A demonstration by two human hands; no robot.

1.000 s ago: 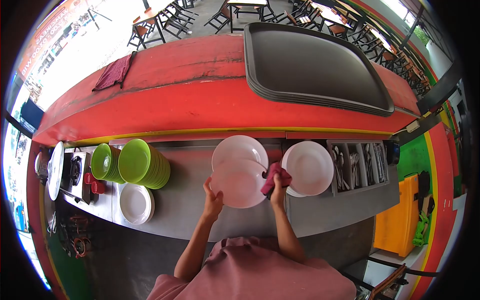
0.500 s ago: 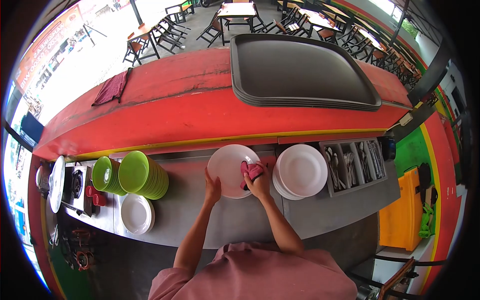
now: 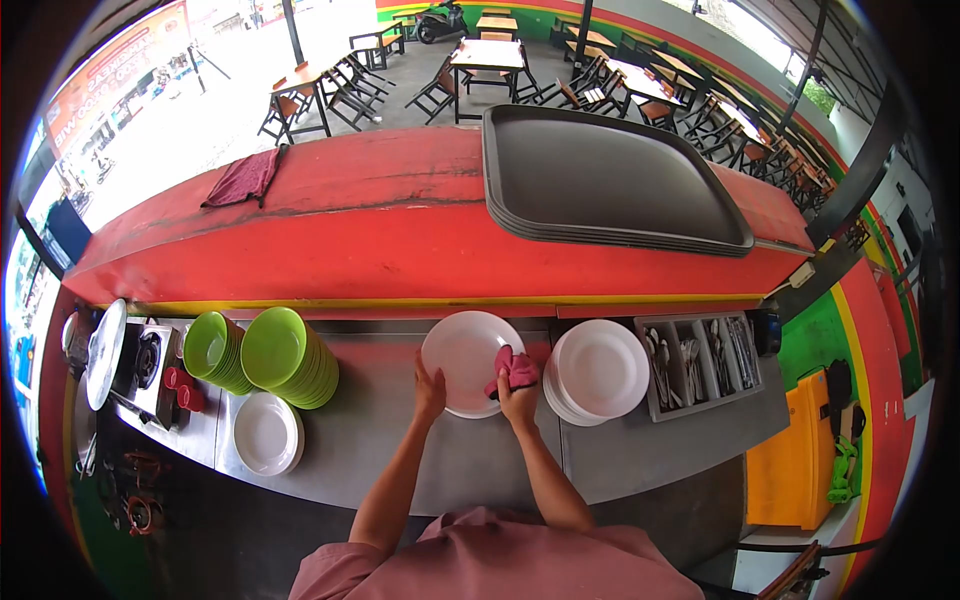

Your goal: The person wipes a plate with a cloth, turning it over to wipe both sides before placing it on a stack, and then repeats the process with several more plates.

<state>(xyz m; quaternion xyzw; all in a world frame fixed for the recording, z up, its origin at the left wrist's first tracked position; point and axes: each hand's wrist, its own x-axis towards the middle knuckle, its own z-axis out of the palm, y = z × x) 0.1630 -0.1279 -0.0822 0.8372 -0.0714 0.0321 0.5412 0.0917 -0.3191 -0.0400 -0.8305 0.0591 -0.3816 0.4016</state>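
White plate (image 3: 464, 358) between both hands (image 3: 430, 393)

White plate (image 3: 462, 365), maroon cloth (image 3: 517, 370), lime-green bowls (image 3: 276, 346)

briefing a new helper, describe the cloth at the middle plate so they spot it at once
Below the red ledge runs a steel counter; on it, find the white plate just left of the white dish stack. On that plate's right side, in the right grip, is a reddish cloth. It is bunched, while a darker cloth lies spread on the ledge.
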